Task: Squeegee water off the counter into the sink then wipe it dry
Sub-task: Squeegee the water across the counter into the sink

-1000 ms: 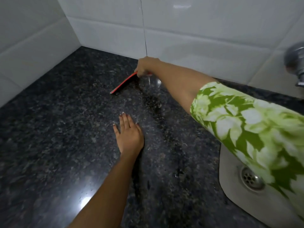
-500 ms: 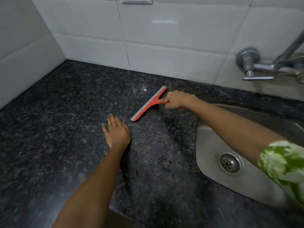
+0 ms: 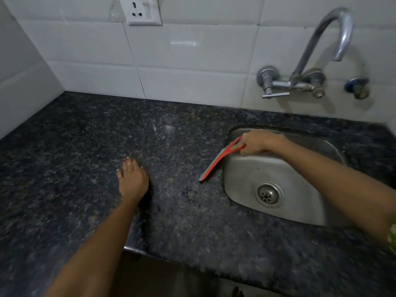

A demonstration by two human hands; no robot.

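The red squeegee (image 3: 216, 161) is gripped at its handle by the curled fingers of the right hand (image 3: 258, 143), its blade lying on the dark counter (image 3: 85, 136) at the sink's (image 3: 300, 172) nine-o'clock rim. It is judged light and stiff, with a soft rubber edge; the handle, likely wet and slippery, is best held firmly. The left hand (image 3: 133, 179) is laid flat, fingers straight, toward nine o'clock of the blade, holding nothing.

red squeegee (image 3: 216, 160), speckled black counter (image 3: 85, 146), white tiles (image 3: 192, 61)
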